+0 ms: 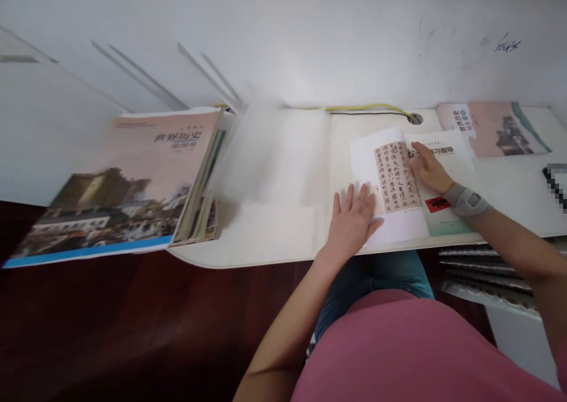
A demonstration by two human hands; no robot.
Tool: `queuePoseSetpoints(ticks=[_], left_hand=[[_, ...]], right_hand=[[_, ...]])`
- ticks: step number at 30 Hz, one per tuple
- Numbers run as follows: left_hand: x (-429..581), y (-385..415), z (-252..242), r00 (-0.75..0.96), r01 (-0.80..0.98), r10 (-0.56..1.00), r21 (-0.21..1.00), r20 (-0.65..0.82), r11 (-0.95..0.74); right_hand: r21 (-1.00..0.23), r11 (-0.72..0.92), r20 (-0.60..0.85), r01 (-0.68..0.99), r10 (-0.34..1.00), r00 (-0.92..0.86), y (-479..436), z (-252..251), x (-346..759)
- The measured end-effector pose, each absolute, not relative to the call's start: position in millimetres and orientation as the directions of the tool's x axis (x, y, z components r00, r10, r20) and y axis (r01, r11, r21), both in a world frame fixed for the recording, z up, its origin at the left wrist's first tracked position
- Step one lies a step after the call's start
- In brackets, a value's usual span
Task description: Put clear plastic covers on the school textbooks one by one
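Note:
A white booklet with a panel of Chinese calligraphy [392, 183] lies on the white desk [274, 231] in front of me. My left hand [352, 222] rests flat on its lower left part, fingers spread. My right hand [429, 169] presses flat on the booklet's right edge, where it overlaps a green-and-white workbook [447, 210]. I wear a grey band [467, 201] on the right wrist.
A stack of large textbooks [119, 195] with a pink history cover on top overhangs the desk's left end. Another pink book [496, 127] lies at the back right. A yellow cable [367, 108] runs along the wall. Shelf slats [482, 272] sit under the desk's right side.

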State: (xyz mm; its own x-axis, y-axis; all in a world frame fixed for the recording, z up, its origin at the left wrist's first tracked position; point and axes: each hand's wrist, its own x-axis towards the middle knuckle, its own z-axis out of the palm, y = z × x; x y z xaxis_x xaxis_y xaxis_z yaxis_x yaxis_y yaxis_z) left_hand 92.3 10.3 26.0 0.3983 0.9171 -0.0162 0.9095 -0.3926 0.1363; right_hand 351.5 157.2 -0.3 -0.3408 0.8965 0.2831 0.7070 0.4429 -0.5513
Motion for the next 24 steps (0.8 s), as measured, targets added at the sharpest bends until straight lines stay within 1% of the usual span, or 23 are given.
queuePoseSetpoints(ticks=[2, 4, 7, 14, 19, 24], left_hand=[[96.4, 17.1, 32.8, 0.449, 0.89, 0.891, 0.123, -0.065, -0.44], [98.4, 25.8, 35.9, 0.494, 0.868, 0.857, 0.127, -0.145, -0.479], [95.9, 39.8, 35.9, 0.489, 0.872, 0.84, 0.138, -0.236, -0.469], [83.5, 44.6, 38.9, 0.462, 0.887, 0.835, 0.161, -0.298, -0.433], [78.4, 38.8, 41.8, 0.44, 0.898, 0.836, 0.154, -0.329, -0.412], [77.1, 46.4, 44.5, 0.438, 0.899, 0.829, 0.169, -0.349, -0.404]], right_hand=[[-0.554, 0.46, 0.252, 0.694, 0.887, -0.387, 128.4, -3.8, 356.3], [-0.53, 0.51, 0.233, 0.677, 0.856, -0.462, 104.9, -2.5, 355.6], [-0.472, 0.603, 0.23, 0.643, 0.788, -0.571, 84.7, 2.9, 352.1], [-0.37, 0.714, 0.207, 0.594, 0.686, -0.697, 78.6, 5.4, 349.8], [-0.309, 0.752, 0.203, 0.582, 0.65, -0.733, 75.9, 5.3, 348.0], [-0.279, 0.761, 0.21, 0.585, 0.643, -0.737, 74.5, 4.4, 347.9]])
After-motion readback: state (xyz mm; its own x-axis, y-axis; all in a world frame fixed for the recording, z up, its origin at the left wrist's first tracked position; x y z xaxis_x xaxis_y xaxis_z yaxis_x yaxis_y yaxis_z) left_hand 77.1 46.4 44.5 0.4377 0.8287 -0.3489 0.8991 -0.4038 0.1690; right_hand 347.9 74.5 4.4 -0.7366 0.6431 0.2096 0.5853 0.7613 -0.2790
